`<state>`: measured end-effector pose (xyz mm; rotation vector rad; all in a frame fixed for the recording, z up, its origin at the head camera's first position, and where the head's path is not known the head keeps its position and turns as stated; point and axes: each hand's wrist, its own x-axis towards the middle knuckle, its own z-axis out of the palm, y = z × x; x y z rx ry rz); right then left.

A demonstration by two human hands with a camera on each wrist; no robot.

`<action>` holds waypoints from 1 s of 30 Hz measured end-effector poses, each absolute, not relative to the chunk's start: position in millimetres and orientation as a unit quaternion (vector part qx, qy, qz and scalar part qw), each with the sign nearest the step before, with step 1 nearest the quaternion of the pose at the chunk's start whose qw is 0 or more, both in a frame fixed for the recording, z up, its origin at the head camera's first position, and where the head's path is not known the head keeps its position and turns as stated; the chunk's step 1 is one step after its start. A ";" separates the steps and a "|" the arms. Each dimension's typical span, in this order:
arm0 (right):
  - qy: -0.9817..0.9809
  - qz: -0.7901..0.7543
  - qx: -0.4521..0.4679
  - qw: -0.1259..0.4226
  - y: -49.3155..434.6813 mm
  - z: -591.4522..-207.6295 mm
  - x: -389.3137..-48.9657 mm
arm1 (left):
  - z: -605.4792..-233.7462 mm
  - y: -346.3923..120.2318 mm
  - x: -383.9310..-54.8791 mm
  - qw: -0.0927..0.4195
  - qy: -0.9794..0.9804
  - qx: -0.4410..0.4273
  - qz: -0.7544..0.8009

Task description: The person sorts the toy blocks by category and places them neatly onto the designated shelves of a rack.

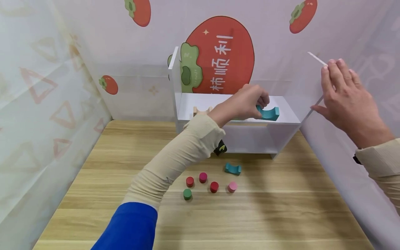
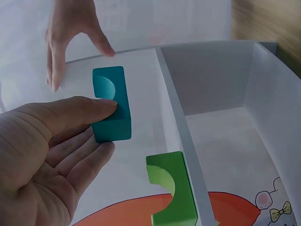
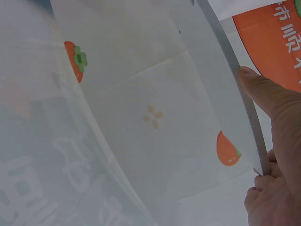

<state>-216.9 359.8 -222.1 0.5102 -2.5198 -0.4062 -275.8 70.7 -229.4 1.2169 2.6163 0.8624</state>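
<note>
Cylinders (image 1: 203, 177) in green, red, magenta and pink, short and seemingly of painted wood, stand on the wood-grain tabletop (image 1: 93, 166); anything dropped among them could topple them and set them rolling. Above, a beige notched block (image 1: 195, 111) sits on the white panelled shelf unit (image 1: 193, 100), right behind the ribbed beige sleeve (image 1: 175, 163), so a small dip of that forearm could nudge it. A black item with a green mark (image 1: 220, 148) is half hidden below. Beside it a teal notched block (image 1: 232, 169) lies on the tabletop.

A bright green notched block (image 2: 176, 193) stands close to the shelf's front edge, easily pushed over. The left hand (image 1: 247, 100) pinches a second teal notched block (image 1: 270, 114) between thumb and fingers near that edge; whether it touches the shelf I cannot tell. A loose pinch, or release too far forward, could drop it.

The right hand (image 1: 348, 93), fingers mostly straight and thumb spread, rests against the white side panel (image 3: 230, 52), holding nothing clearly; uneven pressure there might shift the unit.
</note>
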 end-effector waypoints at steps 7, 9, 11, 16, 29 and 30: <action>-0.935 -0.160 0.182 0.260 359.4 -223.3 -216.1 | -237.0 86.2 -286.6 0.068 0.878 0.386 0.275; -0.935 -0.156 0.186 0.260 359.7 -223.3 -216.7 | -240.4 87.8 -289.9 0.070 0.881 0.383 0.269; -0.934 -0.150 0.191 0.263 360.3 -223.4 -217.3 | -243.8 88.9 -293.5 0.070 0.883 0.382 0.264; -0.933 -0.142 0.199 0.264 362.4 -223.0 -217.8 | -250.9 90.4 -300.3 0.065 0.884 0.383 0.261; -0.934 -0.140 0.201 0.261 362.5 -222.3 -217.0 | -250.8 95.0 -301.5 0.075 0.895 0.381 0.221; -0.934 -0.139 0.201 0.261 362.9 -222.1 -216.7 | -250.8 95.7 -301.4 0.071 0.894 0.384 0.218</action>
